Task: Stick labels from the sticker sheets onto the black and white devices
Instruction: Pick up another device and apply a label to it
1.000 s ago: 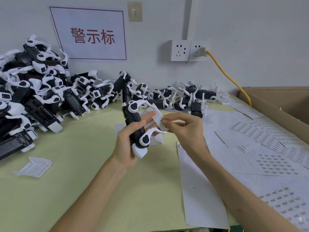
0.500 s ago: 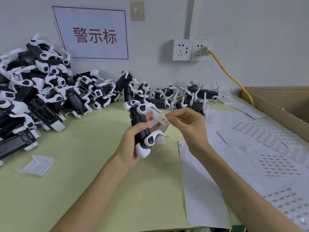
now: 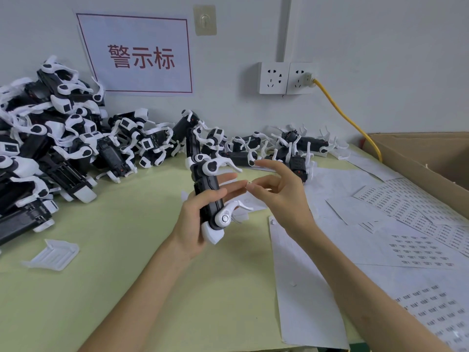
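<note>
The white strip has left the right hand (image 3: 281, 199), whose thumb and forefinger now pinch a tiny label (image 3: 250, 184) just right of the black and white device (image 3: 206, 191), which the left hand (image 3: 189, 226) grips upright above the table (image 3: 121, 262) centre.

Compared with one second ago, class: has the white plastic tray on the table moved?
No. The white plastic tray lies at the same spot, just in front of the pile of devices under the wall sign.
</note>
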